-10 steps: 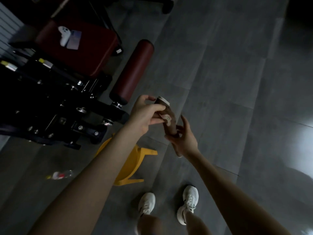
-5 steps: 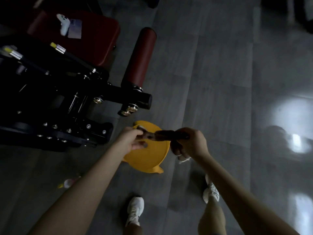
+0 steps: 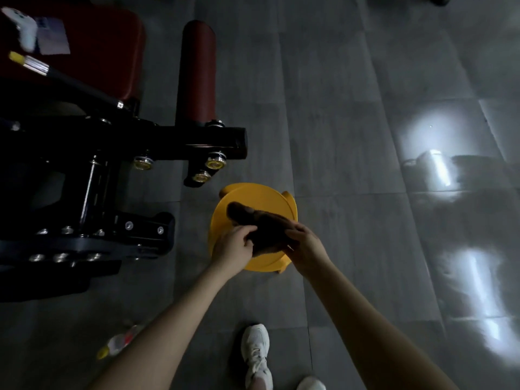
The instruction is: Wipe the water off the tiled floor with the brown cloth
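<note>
Cloth (image 3: 260, 229) now over stool (image 3: 253, 192)

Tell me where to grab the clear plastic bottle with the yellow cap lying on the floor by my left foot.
Grip the clear plastic bottle across its body from above, hand crosswise to its length. It lies on its side on the grey tiled floor, yellow cap toward the lower left, so the rounded middle is the widest open part; the cap end looks too small.

The brown cloth (image 3: 263, 229) is partly covered by both hands' fingers (image 3: 246, 233), its near edge lost in shadow. Left of the hands, the black exercise machine (image 3: 84, 175) runs off frame. Near the forearms, a blurred bottle (image 3: 119, 343); one white shoe (image 3: 311, 384) is cropped.
</note>
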Demonstrator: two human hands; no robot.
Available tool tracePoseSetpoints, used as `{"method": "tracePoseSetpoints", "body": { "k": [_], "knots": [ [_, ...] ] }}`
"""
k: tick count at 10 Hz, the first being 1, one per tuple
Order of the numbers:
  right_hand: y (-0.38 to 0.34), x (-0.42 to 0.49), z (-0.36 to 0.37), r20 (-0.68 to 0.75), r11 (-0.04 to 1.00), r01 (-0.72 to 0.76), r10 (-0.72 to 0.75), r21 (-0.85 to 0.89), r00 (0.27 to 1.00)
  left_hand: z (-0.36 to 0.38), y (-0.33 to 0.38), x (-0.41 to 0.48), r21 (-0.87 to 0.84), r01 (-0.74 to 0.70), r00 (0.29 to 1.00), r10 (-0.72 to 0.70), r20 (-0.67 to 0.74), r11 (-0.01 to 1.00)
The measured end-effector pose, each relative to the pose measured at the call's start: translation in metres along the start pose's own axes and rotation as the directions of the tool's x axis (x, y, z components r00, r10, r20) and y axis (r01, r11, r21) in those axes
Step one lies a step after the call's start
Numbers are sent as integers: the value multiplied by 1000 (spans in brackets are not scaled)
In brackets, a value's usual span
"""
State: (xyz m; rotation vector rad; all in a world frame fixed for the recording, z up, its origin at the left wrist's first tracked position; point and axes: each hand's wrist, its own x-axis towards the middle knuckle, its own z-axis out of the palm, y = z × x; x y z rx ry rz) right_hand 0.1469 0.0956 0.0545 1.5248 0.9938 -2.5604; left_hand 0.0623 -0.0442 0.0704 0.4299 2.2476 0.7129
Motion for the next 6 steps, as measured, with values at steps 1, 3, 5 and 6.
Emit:
{"method": "tracePoseSetpoints", "body": {
  "k": [1,3,5,6],
  "knots": [
    [27,32,-30,-155,997,-44,52,58,987,27,-16,26,215,-95,995,84,62,972],
    [49,68,-71,-311,997,-62,70,34,948,70,-24,69,428,-182,974,100,205,885],
    [51,62,-89,-337,988,-86,37,-131,941,85,-27,86,536,-163,933,-47,357,828],
    [42,41,-96,-388,968,-30,-71,-248,919,80,-11,83,562,-176,952,-6,307,809]
  ]
}}
